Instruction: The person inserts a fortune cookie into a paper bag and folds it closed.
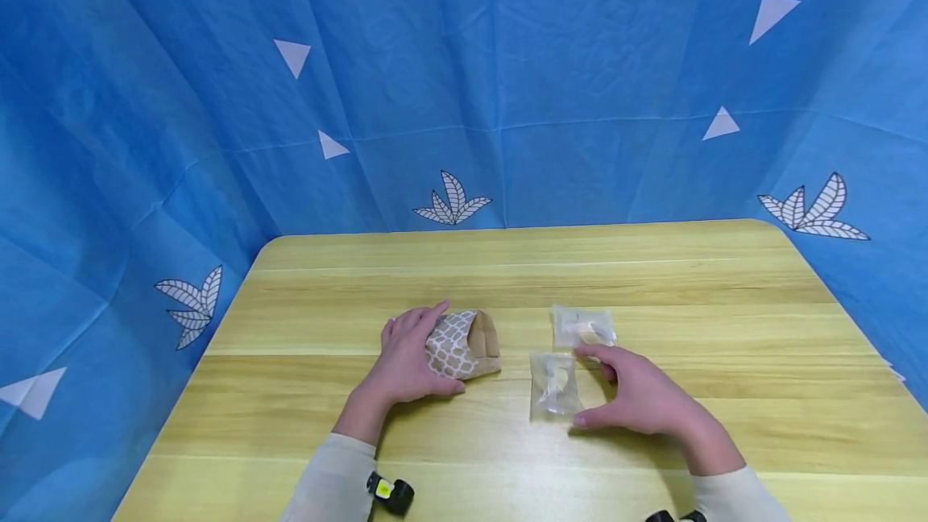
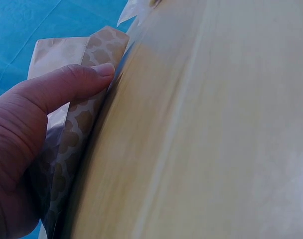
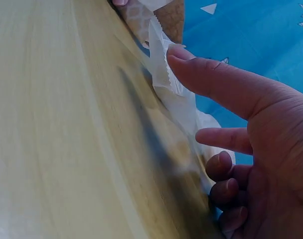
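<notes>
A brown paper bag [image 1: 453,349] with a white lattice pattern lies on the table, its open mouth facing right. My left hand [image 1: 406,361] holds it from the left, and the left wrist view shows the thumb across the side of the bag [image 2: 72,139]. Two small clear plastic packets, each with something pale inside, lie to the right of the bag. One is the near packet [image 1: 554,385]; the other is the far packet [image 1: 580,325]. Beside the near packet is my right hand [image 1: 645,393], thumb and index finger spread apart at its right edge, other fingers curled in.
The wooden table [image 1: 348,280] carries these things. Behind it and along its sides hangs a blue cloth [image 1: 580,63] with white triangles and leaf prints. Dark wrist cameras, such as the left wrist camera [image 1: 395,495], sit at both sleeves.
</notes>
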Demonstrator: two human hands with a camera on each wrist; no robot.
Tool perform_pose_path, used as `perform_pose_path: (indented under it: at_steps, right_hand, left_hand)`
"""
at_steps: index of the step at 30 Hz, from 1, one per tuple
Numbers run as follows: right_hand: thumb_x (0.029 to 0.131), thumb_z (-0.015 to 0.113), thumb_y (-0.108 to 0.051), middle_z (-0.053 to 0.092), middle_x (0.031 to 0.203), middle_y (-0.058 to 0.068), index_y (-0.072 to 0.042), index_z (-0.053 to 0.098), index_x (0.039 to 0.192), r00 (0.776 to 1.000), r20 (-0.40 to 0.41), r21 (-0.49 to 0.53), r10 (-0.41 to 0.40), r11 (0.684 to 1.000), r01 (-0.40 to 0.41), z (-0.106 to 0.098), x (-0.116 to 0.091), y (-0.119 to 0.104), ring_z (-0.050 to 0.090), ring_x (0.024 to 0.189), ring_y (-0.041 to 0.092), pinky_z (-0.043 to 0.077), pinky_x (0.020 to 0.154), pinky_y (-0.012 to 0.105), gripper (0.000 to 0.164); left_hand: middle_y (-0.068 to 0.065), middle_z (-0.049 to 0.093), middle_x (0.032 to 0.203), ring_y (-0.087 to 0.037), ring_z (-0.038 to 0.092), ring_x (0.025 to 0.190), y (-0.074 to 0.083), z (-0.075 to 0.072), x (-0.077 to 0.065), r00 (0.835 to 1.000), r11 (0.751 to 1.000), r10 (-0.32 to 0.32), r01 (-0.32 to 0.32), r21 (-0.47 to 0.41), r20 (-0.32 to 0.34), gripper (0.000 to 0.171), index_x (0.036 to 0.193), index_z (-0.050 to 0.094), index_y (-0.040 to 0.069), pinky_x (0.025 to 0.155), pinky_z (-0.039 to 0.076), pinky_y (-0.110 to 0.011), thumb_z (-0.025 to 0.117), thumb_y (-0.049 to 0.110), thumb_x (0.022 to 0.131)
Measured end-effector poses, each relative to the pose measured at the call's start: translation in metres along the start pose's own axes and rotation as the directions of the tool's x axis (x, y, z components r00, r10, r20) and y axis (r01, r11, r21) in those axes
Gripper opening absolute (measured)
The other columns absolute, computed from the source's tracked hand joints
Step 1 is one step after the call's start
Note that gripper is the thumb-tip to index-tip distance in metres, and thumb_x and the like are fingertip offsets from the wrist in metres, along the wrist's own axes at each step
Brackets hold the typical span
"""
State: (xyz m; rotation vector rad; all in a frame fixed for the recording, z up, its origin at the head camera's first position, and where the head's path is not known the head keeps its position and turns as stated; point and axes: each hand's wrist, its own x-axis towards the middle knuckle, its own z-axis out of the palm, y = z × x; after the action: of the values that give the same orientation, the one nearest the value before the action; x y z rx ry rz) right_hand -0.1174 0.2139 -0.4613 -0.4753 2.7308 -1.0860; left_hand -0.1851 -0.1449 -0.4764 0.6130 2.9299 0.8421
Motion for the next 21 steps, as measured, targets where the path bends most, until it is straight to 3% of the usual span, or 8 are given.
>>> perform_pose_path:
  at_steps: [8, 14, 19, 21]
  right_hand:
    - [0.061, 0.091, -0.057, 0.047, 0.085, 0.003, -0.012, 0.057, 0.137, 1.0, 0.018, 0.003, -0.004, 1.0, 0.004, -0.0003, 0.0059, -0.0003, 0.046, 0.082, 0.019, 0.038, 0.073, 0.034, 0.095]
    - [0.058, 0.091, -0.059, 0.053, 0.096, 0.001, -0.014, 0.054, 0.141, 0.999, 0.049, -0.022, 0.003, 1.0, -0.002, -0.002, 0.0084, -0.0007, 0.048, 0.088, 0.019, 0.042, 0.078, 0.037, 0.102]
    - [0.057, 0.092, -0.058, 0.048, 0.09, 0.002, -0.014, 0.053, 0.142, 0.998, 0.068, -0.022, 0.01, 1.0, -0.009, -0.0018, 0.009, -0.0004, 0.046, 0.085, 0.019, 0.039, 0.074, 0.035, 0.103]
    - [0.057, 0.091, -0.059, 0.052, 0.095, 0.001, -0.014, 0.054, 0.142, 0.998, 0.066, -0.029, 0.01, 1.0, -0.008, -0.0011, 0.0095, -0.0003, 0.047, 0.087, 0.019, 0.041, 0.075, 0.036, 0.103]
  left_hand:
    - [-0.005, 0.045, 0.142, -0.028, 0.035, 0.134, -0.0002, -0.0003, 0.0006, 1.0, 1.0, 0.0, 0.0, 0.002, 0.005, 0.124, 0.158, 0.032, 0.025, 0.113, 0.009, -0.056, 0.092, 0.057, 0.054]
    - [-0.005, 0.046, 0.141, -0.027, 0.036, 0.133, -0.0002, -0.001, 0.001, 1.0, 1.0, 0.004, -0.004, 0.003, 0.002, 0.124, 0.157, 0.032, 0.025, 0.113, 0.009, -0.055, 0.092, 0.058, 0.054]
    - [-0.005, 0.045, 0.141, -0.028, 0.035, 0.134, 0.0001, -0.0005, 0.0015, 1.0, 1.0, 0.002, -0.002, 0.001, 0.003, 0.124, 0.157, 0.033, 0.024, 0.113, 0.009, -0.055, 0.093, 0.057, 0.054]
    - [-0.005, 0.045, 0.141, -0.028, 0.035, 0.134, 0.0002, -0.0002, 0.0013, 1.0, 1.0, 0.0, 0.0, -0.001, 0.005, 0.124, 0.157, 0.033, 0.024, 0.113, 0.008, -0.056, 0.093, 0.056, 0.054]
